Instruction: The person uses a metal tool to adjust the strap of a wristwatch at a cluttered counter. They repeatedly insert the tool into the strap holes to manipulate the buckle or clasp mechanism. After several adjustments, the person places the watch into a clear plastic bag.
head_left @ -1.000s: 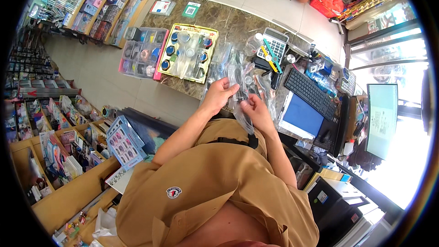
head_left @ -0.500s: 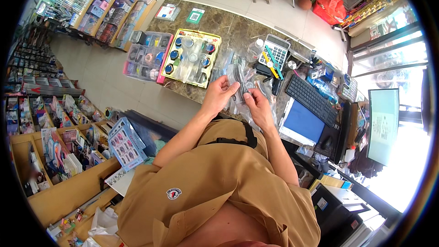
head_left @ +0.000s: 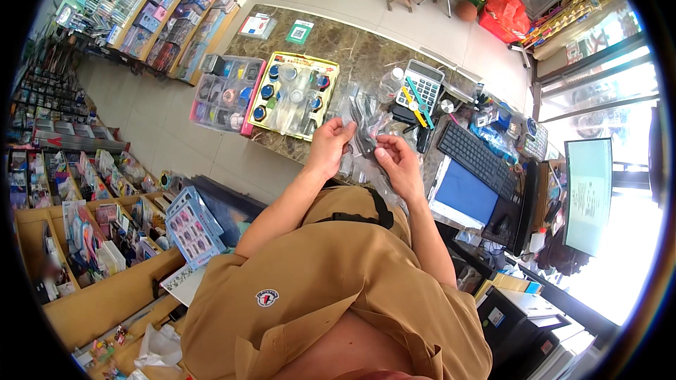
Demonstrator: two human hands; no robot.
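Note:
Between my hands, over the near edge of the counter, is a clear plastic bag (head_left: 365, 111) with a dark, strap-like item inside. My left hand (head_left: 329, 149) pinches the bag's left side between thumb and fingers. Closed on its right side is my right hand (head_left: 400, 167), thumb on top. More crumpled clear plastic hangs below, near my right hand. Left of the bag lies a yellow-edged tray (head_left: 334, 65) of wristwatches with dark blue faces, partly under clear wrappers. Beyond its left side is a pink-edged compartment box (head_left: 254, 102) with more watches.
Right of the bag are a clear bottle (head_left: 391, 83), a calculator (head_left: 422, 86) with coloured pens on it, a black keyboard (head_left: 477, 158) and a blue pad (head_left: 466, 193). A monitor (head_left: 590, 197) stands farther right. Stocked shelves (head_left: 151, 49) and a wooden divided bin (head_left: 105, 295) fill the left.
My hands have shifted slightly and spread a little apart at the bag. The dark item inside now lies at a different slant, its lower end near my right thumb.

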